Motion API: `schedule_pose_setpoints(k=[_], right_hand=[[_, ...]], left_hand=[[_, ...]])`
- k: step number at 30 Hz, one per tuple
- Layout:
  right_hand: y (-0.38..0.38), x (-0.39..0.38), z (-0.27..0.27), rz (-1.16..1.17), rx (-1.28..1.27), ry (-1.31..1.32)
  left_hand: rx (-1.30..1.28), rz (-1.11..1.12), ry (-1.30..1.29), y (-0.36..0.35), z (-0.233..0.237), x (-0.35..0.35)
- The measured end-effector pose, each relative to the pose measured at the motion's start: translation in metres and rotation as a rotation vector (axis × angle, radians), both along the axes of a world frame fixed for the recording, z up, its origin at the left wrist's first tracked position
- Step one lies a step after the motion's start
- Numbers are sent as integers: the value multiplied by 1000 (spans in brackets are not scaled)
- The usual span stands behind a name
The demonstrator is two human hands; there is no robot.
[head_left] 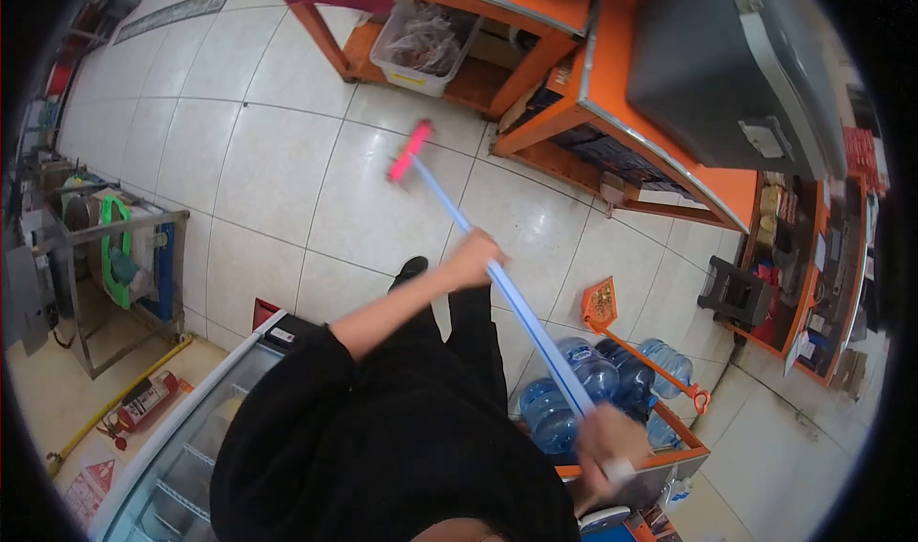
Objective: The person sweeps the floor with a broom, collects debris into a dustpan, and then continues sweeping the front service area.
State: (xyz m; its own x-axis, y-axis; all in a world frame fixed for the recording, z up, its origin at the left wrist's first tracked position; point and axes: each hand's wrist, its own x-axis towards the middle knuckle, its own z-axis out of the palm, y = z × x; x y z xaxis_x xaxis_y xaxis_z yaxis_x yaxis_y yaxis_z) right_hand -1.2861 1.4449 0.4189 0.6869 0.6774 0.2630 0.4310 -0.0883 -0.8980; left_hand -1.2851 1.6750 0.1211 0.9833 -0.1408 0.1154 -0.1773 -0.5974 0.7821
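Note:
A broom with a pale blue handle [531, 320] slants across the view. Its pink head [409, 154], smeared by motion, is at the white tiled floor in front of me. My left hand [475, 258] wraps round the middle of the handle. Near the handle's upper end, my right hand [612, 443] is closed around it, slightly blurred. To the right of the handle an orange long-handled dustpan [601, 305] holds small brownish debris. Its stick leans over several large blue water bottles [585, 368] beside my right arm.
Orange tables [535, 1] stand ahead, with a plastic bin [421, 49] on a lower shelf and a big grey box [708, 73] on top. A black stool [736, 293] is at right. On the left are a metal rack [86, 284], a fire extinguisher [143, 403] and a glass-topped freezer [182, 446].

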Motion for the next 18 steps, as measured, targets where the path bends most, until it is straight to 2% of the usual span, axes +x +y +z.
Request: schedule_pose_setpoints(k=[1, 2, 3, 4, 5, 6, 7, 9, 11, 12, 13, 16, 17, 18], right_hand=[[1, 16, -23, 20, -140, 181], [6, 30, -53, 108, -148, 292], [12, 41, -88, 193, -76, 380], [16, 45, -127, 222, -40, 357], [18, 52, -150, 255, -20, 393], [17, 61, -155, 260, -3, 381], [3, 72, -155, 168, 2, 364], [-36, 88, -142, 1, -18, 332], [-91, 115, -98, -98, -75, 306], [-111, 124, -74, -133, -99, 294], [-123, 130, -53, -181, -59, 270], [-149, 140, -9, -224, 96, 281], [-157, 149, -1, -82, 153, 230], [-167, 155, 14, -99, 156, 236]], left_hand=[[157, 131, -81, 16, -36, 6], [258, 182, 120, 35, -63, 12], [430, 264, 97, 47, -82, 13], [603, 347, 72, 53, -97, 17], [614, 351, 63, 51, -110, 28], [621, 328, 209, 45, -122, 36], [623, 302, 359, 35, -134, 45], [459, 208, 303, -20, -145, 73], [276, 25, 321, -97, -144, 110], [118, -48, 194, -134, -122, 122], [-59, -114, 183, -170, -105, 134], [0, -236, 322, -255, -55, 161], [-25, -276, 346, -269, -33, 168], [-52, -319, 371, -278, -6, 172]])
